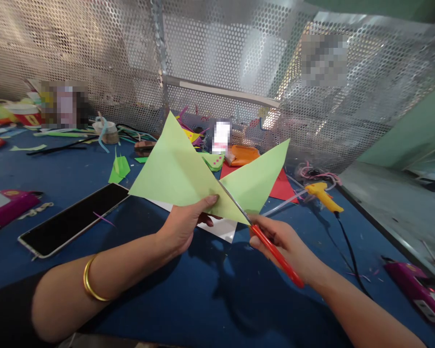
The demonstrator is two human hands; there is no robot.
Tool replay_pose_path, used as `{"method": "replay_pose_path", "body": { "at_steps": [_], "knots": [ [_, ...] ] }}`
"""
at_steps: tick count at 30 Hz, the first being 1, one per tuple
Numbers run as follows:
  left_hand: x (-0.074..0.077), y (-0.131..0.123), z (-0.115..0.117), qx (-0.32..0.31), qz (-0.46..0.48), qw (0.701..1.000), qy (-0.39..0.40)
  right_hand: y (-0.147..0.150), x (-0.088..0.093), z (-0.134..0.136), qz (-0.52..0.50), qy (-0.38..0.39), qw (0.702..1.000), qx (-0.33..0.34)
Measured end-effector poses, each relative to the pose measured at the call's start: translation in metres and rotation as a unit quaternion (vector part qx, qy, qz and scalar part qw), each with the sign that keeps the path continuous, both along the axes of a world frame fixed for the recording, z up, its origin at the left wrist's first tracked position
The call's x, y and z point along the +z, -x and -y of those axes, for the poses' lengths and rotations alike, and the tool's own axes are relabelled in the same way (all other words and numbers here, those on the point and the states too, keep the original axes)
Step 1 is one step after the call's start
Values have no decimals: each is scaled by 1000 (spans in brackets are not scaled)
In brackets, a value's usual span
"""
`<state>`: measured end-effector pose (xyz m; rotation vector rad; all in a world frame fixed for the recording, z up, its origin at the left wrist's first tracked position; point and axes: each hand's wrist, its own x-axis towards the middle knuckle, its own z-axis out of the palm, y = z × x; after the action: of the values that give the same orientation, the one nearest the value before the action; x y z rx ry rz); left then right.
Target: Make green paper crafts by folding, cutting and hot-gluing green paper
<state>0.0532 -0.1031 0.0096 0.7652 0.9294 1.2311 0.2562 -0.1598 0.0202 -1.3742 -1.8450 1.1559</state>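
Note:
A sheet of light green paper (177, 166) is pinched by my left hand (188, 220), thumb on top and fingers underneath. My right hand (281, 241) grips red-handled scissors (275, 251), their blades lying along a slit in the paper. On the right of the slit, a flap of the green paper stands up to a point. The far ends of the blades are partly hidden by the paper. Below the held sheet, a white sheet (224, 229) shows on the blue table (188, 309).
Left of my hands lies a phone (76, 217). A yellow glue gun (322, 195) with a black cord rests at right. Red paper (282, 186) and an orange tray (243, 155) sit behind the sheet. Purple power strips (416, 290) flank the table. A perforated metal screen (217, 58) rises behind.

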Motion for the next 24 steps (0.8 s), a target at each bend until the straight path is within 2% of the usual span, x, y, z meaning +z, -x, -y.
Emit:
{"method": "replay_pose_path", "body": {
  "at_steps": [5, 12, 20, 24],
  "knots": [
    [1, 0, -1, -3, -3, 1000, 3, 1, -1, 0, -8, -25, 1000, 12],
    [1, 1, 0, -9, 5, 1000, -4, 2, 0, 0, 32, -71, 997, 0],
    [3, 0, -3, -5, 7, 1000, -2, 0, -3, -2, -25, -33, 999, -5],
    [3, 3, -6, 10, -17, 1000, -6, -7, -2, -6, -21, -32, 997, -67]
  ]
}}
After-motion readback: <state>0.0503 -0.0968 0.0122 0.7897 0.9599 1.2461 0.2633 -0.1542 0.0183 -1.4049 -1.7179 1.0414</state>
